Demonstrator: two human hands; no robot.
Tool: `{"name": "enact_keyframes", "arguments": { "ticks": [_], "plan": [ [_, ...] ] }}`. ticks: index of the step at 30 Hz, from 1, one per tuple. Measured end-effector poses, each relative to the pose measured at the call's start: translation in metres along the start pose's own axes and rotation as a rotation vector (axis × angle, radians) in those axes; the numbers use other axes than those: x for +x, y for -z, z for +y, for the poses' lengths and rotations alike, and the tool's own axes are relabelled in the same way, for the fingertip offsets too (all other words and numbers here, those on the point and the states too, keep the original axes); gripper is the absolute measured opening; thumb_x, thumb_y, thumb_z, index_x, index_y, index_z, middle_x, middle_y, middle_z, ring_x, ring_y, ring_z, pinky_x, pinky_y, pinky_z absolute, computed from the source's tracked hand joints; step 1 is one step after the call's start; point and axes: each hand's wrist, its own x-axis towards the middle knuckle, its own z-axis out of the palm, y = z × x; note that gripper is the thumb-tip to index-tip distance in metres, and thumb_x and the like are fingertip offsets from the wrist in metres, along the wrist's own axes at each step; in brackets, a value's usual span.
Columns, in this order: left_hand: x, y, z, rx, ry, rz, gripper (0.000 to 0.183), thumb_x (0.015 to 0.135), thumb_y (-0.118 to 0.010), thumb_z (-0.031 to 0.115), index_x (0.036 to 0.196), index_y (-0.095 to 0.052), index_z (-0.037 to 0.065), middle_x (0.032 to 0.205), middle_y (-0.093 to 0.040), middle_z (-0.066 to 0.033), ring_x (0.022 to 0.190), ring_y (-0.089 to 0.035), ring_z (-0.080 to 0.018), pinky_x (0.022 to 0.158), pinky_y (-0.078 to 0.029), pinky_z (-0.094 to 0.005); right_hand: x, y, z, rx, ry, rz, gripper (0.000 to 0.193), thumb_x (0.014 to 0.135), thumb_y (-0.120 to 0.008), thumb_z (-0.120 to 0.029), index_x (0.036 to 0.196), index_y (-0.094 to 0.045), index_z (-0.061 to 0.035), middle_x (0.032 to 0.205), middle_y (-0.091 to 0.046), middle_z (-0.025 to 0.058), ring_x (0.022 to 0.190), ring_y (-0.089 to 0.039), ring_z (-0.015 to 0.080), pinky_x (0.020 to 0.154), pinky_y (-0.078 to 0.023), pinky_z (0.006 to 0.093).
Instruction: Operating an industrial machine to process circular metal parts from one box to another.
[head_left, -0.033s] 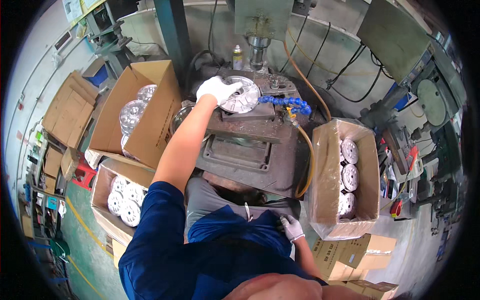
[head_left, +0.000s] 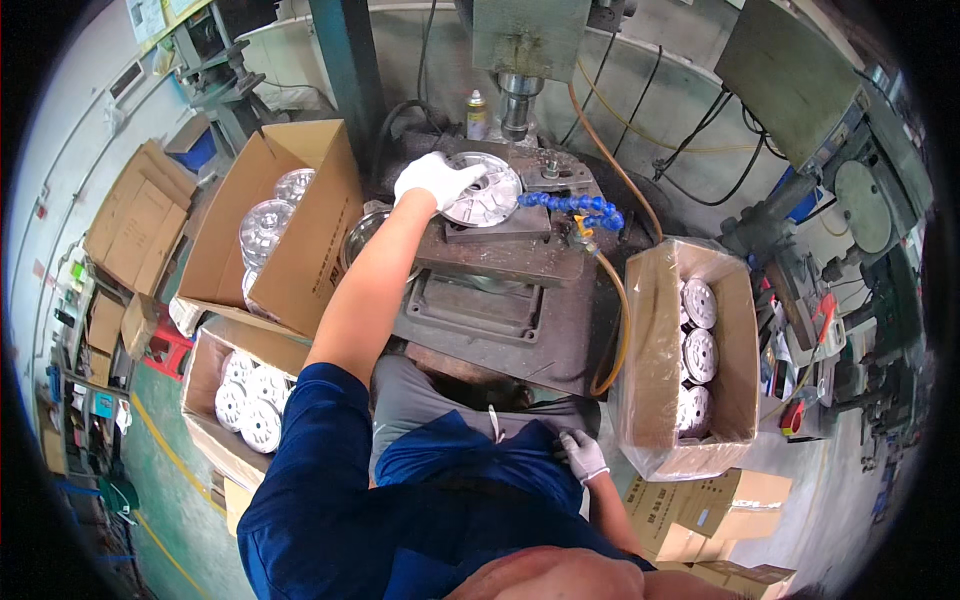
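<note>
Fingers (head_left: 572,442) loosely curled, a gloved right hand (head_left: 588,459) rests at the side of a dark blue shirt (head_left: 420,540); whether it holds anything cannot be told. At right stands an open carton (head_left: 640,370) of silvery wheels (head_left: 700,356). Farther out, the gloved left hand (head_left: 432,180), partly closed, holds a metal disc (head_left: 490,203) near its left edge, some fingers hard to make out. The disc sits on a block (head_left: 510,233) on a machine table (head_left: 565,345), beside a blue segmented hose (head_left: 562,202). Beyond are a metal spindle (head_left: 518,105) and a spray can (head_left: 476,118).
</note>
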Motion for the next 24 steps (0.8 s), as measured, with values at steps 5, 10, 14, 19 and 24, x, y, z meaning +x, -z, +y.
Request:
{"name": "enact_keyframes", "arguments": {
  "ticks": [5,10,14,19,24],
  "plan": [
    [-0.003,-0.010,-0.008,-0.053,0.001,0.095,0.084,0.070,-0.056,0.069,0.116,-0.060,-0.001,0.118,-0.059,-0.0215,0.112,-0.056,-0.0328,0.095,-0.043,-0.0358,0.002,-0.001,-0.002,-0.053,0.021,-0.004,0.044,0.092,-0.055,-0.031,0.111,-0.056,0.0086,0.100,-0.065,0.0206,0.091,-0.064,0.0238,0.079,-0.048,0.0322],
    [-0.004,-0.009,-0.011,-0.117,0.043,0.122,0.084,0.071,-0.057,0.069,0.113,-0.061,-0.003,0.115,-0.060,-0.0225,0.111,-0.057,-0.0329,0.094,-0.043,-0.0363,0.021,0.004,0.045,-0.043,0.049,0.050,0.052,0.091,-0.056,-0.032,0.118,-0.052,0.0110,0.112,-0.061,0.0263,0.107,-0.059,0.0304,0.089,-0.045,0.0332],
    [-0.005,-0.007,-0.010,-0.099,0.056,0.026,0.083,0.071,-0.056,0.068,0.116,-0.060,-0.001,0.118,-0.059,-0.0209,0.111,-0.057,-0.0326,0.093,-0.045,-0.0366,0.029,0.006,0.064,-0.090,0.098,0.131,0.028,0.094,-0.054,-0.024,0.109,-0.058,-0.0008,0.090,-0.065,0.0077,0.069,-0.061,0.0144,0.061,-0.049,0.0273],
    [0.022,-0.019,-0.029,-0.149,-0.054,0.046,0.080,0.071,-0.058,0.065,0.111,-0.062,-0.003,0.113,-0.061,-0.0226,0.108,-0.058,-0.0337,0.092,-0.045,-0.0367,0.027,0.006,0.047,-0.075,0.007,0.065,0.059,0.089,-0.056,-0.039,0.122,-0.049,0.0109,0.114,-0.059,0.0286,0.110,-0.058,0.0322,0.091,-0.044,0.0328],
    [0.006,-0.026,-0.027,-0.197,-0.022,0.135,0.082,0.068,-0.060,0.068,0.107,-0.063,-0.004,0.112,-0.061,-0.0230,0.107,-0.058,-0.0346,0.093,-0.045,-0.0374,0.038,-0.004,0.048,-0.156,0.147,0.091,0.030,0.092,-0.054,-0.028,0.106,-0.061,-0.0017,0.081,-0.065,0.0058,0.063,-0.058,0.0130,0.056,-0.047,0.0283]
  ]
}}
